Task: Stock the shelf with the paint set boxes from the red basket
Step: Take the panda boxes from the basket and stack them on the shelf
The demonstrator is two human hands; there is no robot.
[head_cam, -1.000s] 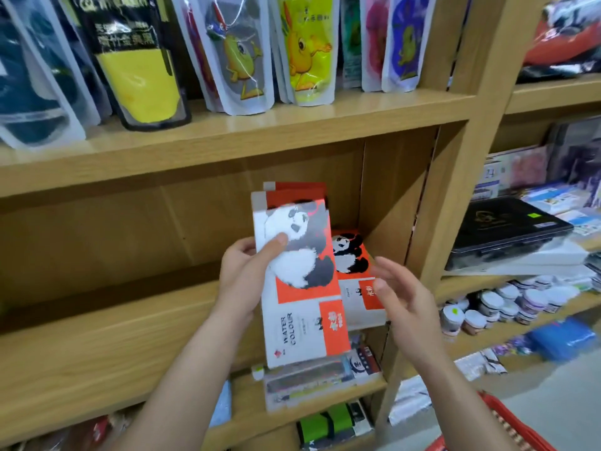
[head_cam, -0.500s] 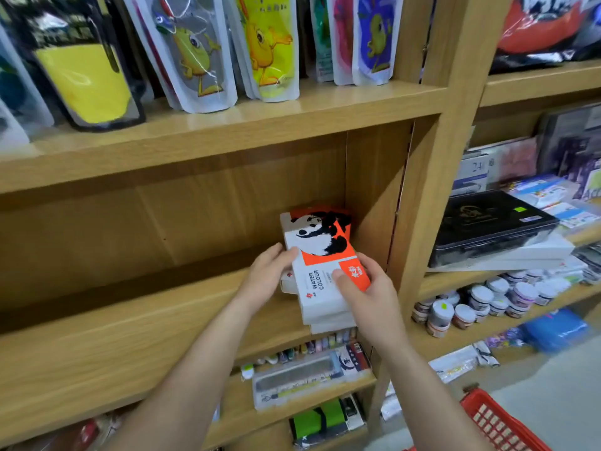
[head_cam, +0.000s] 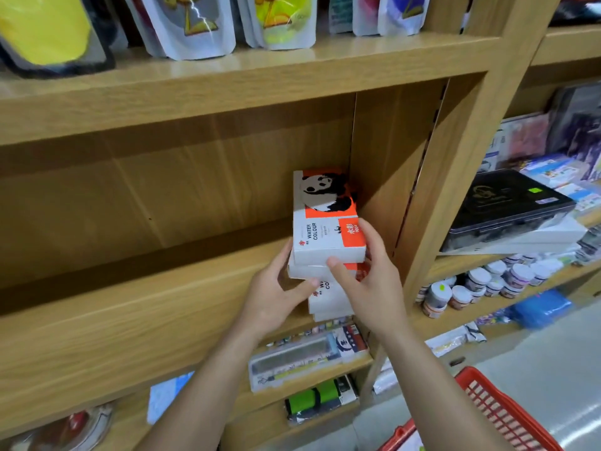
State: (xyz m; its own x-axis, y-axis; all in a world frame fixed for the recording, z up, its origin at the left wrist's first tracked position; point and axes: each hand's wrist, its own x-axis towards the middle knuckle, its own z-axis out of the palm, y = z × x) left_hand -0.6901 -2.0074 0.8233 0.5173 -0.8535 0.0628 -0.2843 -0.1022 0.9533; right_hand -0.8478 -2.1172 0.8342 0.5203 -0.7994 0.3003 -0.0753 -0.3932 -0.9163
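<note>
A stack of white and orange paint set boxes with a panda picture lies flat at the right end of the wooden shelf, against the side panel. My left hand grips the stack's left front corner. My right hand holds its right front, thumb across the edge of the upper boxes. The lower boxes stick out past the shelf's front edge. The red basket shows at the bottom right; its inside is mostly out of view.
Printed pouches stand on the shelf above. A long pen case and a green and black item lie on lower shelves. Right of the wooden upright are a black case and small paint jars.
The upright boxes I held in front of the shelf have been laid flat onto the stack at the right end. Both hands moved in and now clasp the stack's front.
</note>
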